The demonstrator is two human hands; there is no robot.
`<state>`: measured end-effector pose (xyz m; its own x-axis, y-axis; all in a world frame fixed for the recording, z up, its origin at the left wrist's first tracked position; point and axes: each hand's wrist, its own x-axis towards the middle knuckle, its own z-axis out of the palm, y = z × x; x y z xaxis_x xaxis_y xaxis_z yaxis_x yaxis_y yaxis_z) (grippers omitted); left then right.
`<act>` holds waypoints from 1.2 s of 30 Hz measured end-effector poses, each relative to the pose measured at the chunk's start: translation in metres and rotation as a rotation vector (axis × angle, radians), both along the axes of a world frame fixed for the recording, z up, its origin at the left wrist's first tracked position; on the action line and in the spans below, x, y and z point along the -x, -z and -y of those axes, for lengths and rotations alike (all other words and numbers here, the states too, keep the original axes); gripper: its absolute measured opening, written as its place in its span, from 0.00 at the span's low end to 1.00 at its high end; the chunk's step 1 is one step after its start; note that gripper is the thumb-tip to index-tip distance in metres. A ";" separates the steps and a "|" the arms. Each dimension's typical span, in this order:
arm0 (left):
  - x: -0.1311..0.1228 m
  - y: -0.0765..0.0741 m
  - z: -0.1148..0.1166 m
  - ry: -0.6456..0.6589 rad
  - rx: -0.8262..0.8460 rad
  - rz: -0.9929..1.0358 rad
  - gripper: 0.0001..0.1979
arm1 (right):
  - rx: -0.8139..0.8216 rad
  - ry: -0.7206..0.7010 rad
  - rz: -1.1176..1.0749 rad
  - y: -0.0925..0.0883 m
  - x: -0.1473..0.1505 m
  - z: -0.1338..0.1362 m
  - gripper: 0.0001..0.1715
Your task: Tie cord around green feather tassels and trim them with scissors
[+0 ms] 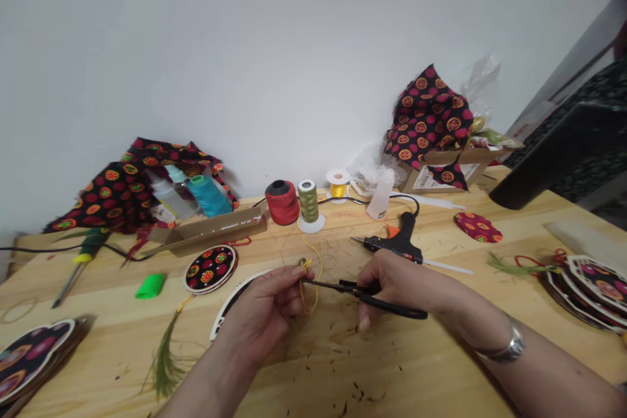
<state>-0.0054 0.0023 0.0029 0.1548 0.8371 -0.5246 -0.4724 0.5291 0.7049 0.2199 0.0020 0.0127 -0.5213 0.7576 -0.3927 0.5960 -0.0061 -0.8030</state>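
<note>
Left hand (267,310) pinched on yellow cord (321,262), thumb against fingers; a loop of cord hangs out to the right of the fingertips. Right hand (392,284) wrapped around black scissors (349,289), blades pointing left, tip at the left fingertips beside the cord; can't tell if the tip touches it. Silver bracelet (509,347) on right wrist. Cord and scissors both held above the tabletop (294,382), mid-front. White-rimmed piece (234,295) partly hidden behind left hand.

Glue gun (404,241) just beyond right hand, nozzle left. Behind, left to right: red spool (283,207), green spool (308,204), yellow spool (337,189). Left side: patterned disc (208,271) with green tassel (166,356) hanging toward the front, green cap (150,286) near the disc, screwdriver (73,277) farther left. Right side: stack of rimmed pieces (595,287), red patterned patch (477,227) behind. Dark scraps (359,394) scattered up front.
</note>
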 end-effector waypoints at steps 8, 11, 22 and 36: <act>0.001 0.000 -0.004 -0.002 -0.038 0.003 0.02 | -0.046 -0.103 0.117 -0.018 0.003 0.002 0.26; 0.002 -0.001 -0.003 0.003 -0.101 0.001 0.04 | -0.258 -0.119 0.404 -0.032 0.001 0.011 0.24; -0.001 -0.009 0.004 0.016 -0.276 -0.228 0.12 | -0.402 -0.039 0.716 -0.022 -0.048 0.067 0.10; 0.001 -0.009 0.008 0.150 -0.291 0.019 0.09 | -0.244 0.495 -0.297 -0.038 0.030 0.026 0.12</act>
<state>-0.0068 -0.0058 0.0119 0.2949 0.9186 -0.2629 -0.4187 0.3716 0.8286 0.1903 -0.0244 0.0509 -0.1460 0.9868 -0.0700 0.3205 -0.0198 -0.9470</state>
